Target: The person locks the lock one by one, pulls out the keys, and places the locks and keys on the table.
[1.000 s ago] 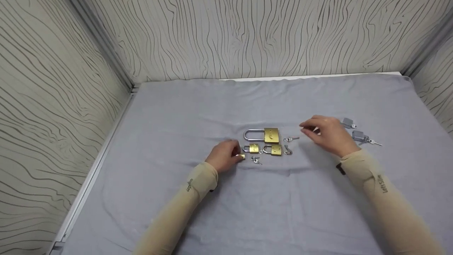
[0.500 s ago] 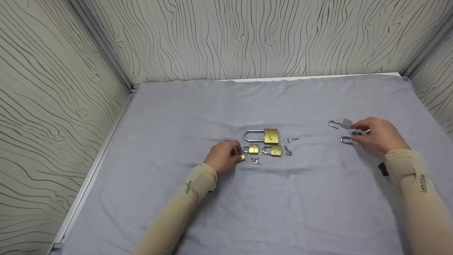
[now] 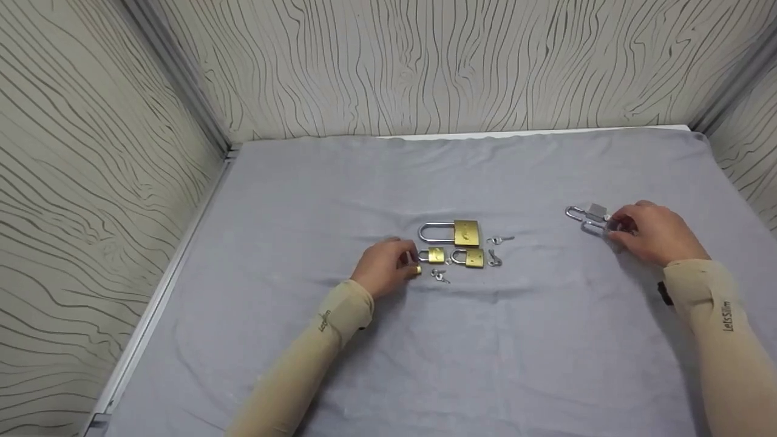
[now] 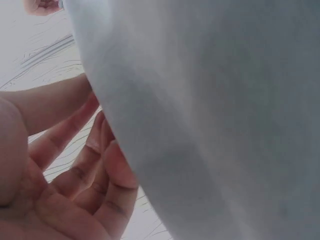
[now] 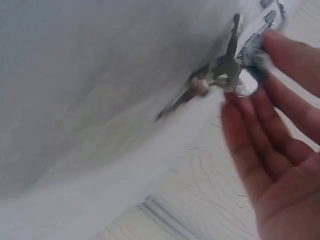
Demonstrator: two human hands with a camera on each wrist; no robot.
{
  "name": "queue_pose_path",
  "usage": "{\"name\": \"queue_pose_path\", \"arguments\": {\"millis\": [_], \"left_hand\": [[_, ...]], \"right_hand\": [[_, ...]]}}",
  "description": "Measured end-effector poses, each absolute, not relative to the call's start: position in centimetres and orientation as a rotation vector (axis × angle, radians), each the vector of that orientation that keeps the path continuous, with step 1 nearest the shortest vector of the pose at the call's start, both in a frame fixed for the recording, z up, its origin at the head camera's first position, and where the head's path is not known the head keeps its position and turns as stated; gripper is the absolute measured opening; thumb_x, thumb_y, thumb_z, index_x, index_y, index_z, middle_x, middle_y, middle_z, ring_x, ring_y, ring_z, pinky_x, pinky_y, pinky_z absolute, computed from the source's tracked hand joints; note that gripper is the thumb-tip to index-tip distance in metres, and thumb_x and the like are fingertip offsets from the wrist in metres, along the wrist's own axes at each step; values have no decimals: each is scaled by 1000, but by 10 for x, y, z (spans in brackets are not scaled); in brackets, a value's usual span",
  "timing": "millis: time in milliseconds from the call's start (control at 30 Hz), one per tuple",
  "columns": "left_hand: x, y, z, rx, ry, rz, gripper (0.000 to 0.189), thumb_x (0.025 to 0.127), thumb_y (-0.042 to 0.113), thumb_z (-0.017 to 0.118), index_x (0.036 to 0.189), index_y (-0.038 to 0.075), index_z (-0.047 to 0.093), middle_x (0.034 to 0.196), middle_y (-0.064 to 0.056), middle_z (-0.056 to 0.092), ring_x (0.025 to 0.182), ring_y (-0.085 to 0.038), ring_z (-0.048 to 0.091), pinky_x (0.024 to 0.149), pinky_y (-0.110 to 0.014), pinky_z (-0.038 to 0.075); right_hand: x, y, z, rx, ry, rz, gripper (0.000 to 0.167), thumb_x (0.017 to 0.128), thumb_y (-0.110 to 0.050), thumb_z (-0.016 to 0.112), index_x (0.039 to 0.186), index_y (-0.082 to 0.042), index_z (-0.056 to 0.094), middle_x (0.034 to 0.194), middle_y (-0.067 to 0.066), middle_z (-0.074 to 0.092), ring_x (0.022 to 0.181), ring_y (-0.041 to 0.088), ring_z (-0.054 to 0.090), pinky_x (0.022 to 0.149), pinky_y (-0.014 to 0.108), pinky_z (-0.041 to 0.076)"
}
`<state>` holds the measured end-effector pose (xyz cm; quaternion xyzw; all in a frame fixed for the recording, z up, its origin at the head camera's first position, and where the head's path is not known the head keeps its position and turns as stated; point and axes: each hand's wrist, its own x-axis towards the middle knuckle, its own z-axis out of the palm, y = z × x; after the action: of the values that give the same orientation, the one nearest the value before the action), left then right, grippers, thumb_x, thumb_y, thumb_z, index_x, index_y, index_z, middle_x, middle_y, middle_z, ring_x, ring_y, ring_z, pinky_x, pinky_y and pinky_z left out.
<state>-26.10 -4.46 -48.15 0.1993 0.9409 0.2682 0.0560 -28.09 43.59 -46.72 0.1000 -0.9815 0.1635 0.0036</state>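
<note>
My right hand [image 3: 658, 233] grips a silver padlock at the right; its shackle [image 3: 592, 227] sticks out to the left of my fingertips. Keys [image 5: 227, 70] hang from this padlock in the right wrist view. Close by lies a second silver padlock [image 3: 597, 210] with its shackle unlatched. My left hand [image 3: 385, 267] pinches a small brass padlock [image 3: 418, 270], mostly covered by the thumb and fingers. In the left wrist view the fingertips are hidden behind the cloth. Right of this hand lie a large brass padlock [image 3: 466, 233] and two smaller ones, a brass padlock [image 3: 436, 255] and another brass padlock [image 3: 475, 258].
Small keys lie beside the brass padlocks: one set of keys [image 3: 500, 240], another set of keys [image 3: 495, 258] and a third set of keys [image 3: 439, 276]. A grey cloth [image 3: 340, 188] covers the table. Patterned walls [image 3: 437, 67] stand behind and at the sides.
My right hand has moved right and taken hold of the nearer silver padlock, which has shifted slightly towards the other silver one. The left hand has stayed in place.
</note>
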Motion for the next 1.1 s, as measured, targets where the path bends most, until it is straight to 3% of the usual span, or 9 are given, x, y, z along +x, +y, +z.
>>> {"name": "queue_pose_path", "arguments": {"millis": [167, 467, 700, 900, 1100], "left_hand": [[-260, -41, -477, 578, 2935, 829, 11, 94, 19, 77, 105, 17, 74, 99, -1, 69, 85, -19, 64, 79, -39, 53], [-254, -32, -471, 754, 2892, 1067, 16, 99, 16, 71, 115, 14, 70, 99, 1, 69, 78, -11, 62, 72, -28, 51], [-249, -18, -462, 871, 2722, 1278, 23, 102, 20, 68, 124, 11, 66, 98, -1, 73, 82, -9, 63, 77, -24, 53], [-246, -12, -457, 888, 2591, 1442, 29, 108, 28, 59, 134, 15, 63, 95, -3, 71, 77, -8, 62, 71, -24, 53], [-244, -6, -454, 839, 2479, 1629, 27, 110, 28, 53, 124, 11, 68, 91, -4, 69, 79, -17, 66, 71, -24, 54]], "right_hand": [[-272, 405, -451, 400, -2896, 561, 26, 91, -6, 77, 111, 7, 68, 105, 23, 63, 91, 38, 68, 82, 57, 52], [-263, 318, -427, 802, -2566, 580, 26, 86, -1, 83, 109, -5, 69, 99, 4, 63, 84, 16, 71, 73, 37, 58], [-254, 268, -413, 1024, -2457, 602, 30, 84, 2, 84, 110, -1, 70, 101, 7, 63, 86, 15, 70, 72, 34, 61], [-250, 242, -409, 1151, -2409, 579, 29, 84, 1, 84, 109, -2, 69, 103, 8, 62, 86, 16, 71, 73, 31, 61], [-249, 235, -411, 1180, -2374, 587, 28, 83, 3, 84, 106, -2, 69, 102, 7, 62, 82, 17, 70, 69, 30, 60]]}}
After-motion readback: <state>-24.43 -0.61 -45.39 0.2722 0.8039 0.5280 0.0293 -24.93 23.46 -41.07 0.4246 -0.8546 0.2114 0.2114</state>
